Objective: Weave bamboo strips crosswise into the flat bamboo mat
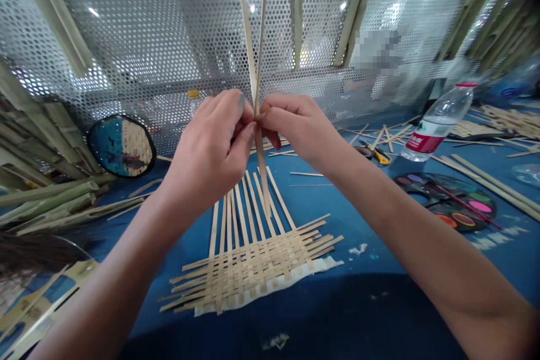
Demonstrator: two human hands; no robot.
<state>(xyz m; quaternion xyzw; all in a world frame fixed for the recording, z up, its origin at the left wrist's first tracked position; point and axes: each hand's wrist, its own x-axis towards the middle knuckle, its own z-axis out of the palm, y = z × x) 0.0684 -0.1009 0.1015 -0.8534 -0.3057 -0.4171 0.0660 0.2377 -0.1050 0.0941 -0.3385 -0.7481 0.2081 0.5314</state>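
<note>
A partly woven mat of flat bamboo strips (pixel 248 261) lies on the blue table, with a white sheet under its near edge. Above it, my left hand (pixel 208 149) and my right hand (pixel 295 126) meet and both pinch a long thin bamboo strip (pixel 258 39) that stands nearly upright. Its upper end splits into two slivers that spread apart against the perforated metal panel. Its lower end (pixel 265 185) hangs down over the mat's loose upright strips.
A painted woven fan (pixel 121 146) leans at the left, beside green bamboo stalks (pixel 50 202). At the right are a plastic water bottle (pixel 439 124), a paint palette (pixel 451 199) with a brush, a yellow cutter (pixel 377 154) and scattered strips. A perforated metal panel (pixel 147 39) closes the back.
</note>
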